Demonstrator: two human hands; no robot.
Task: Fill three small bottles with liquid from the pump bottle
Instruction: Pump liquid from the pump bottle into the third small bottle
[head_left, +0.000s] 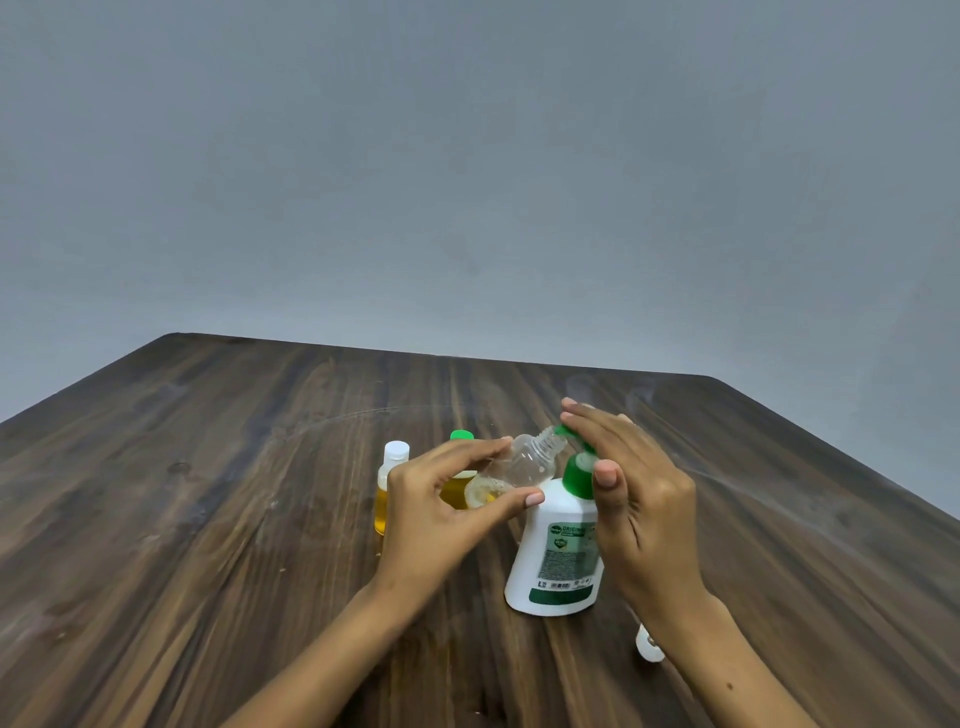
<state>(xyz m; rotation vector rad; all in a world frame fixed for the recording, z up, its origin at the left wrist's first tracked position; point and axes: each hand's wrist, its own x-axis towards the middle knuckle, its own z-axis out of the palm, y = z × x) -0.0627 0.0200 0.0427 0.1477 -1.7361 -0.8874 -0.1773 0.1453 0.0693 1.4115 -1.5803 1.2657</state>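
Observation:
A white pump bottle (558, 551) with a green pump head (577, 470) stands upright at the table's centre. My right hand (631, 493) lies over the pump head, fingers straight, pressing on it. My left hand (441, 504) pinches a clear small bottle (522, 462) between thumb and fingers. That bottle is uncapped and tilted, its threaded neck right at the green nozzle, with a little yellow liquid at its bottom. Behind my left hand stand two small bottles of yellow liquid, one with a white cap (390, 483) and one with a green cap (461, 441).
The dark wooden table (208, 519) ends at a far edge below a plain grey wall. A small white cap (649, 644) lies on the table beside my right forearm, partly hidden by it.

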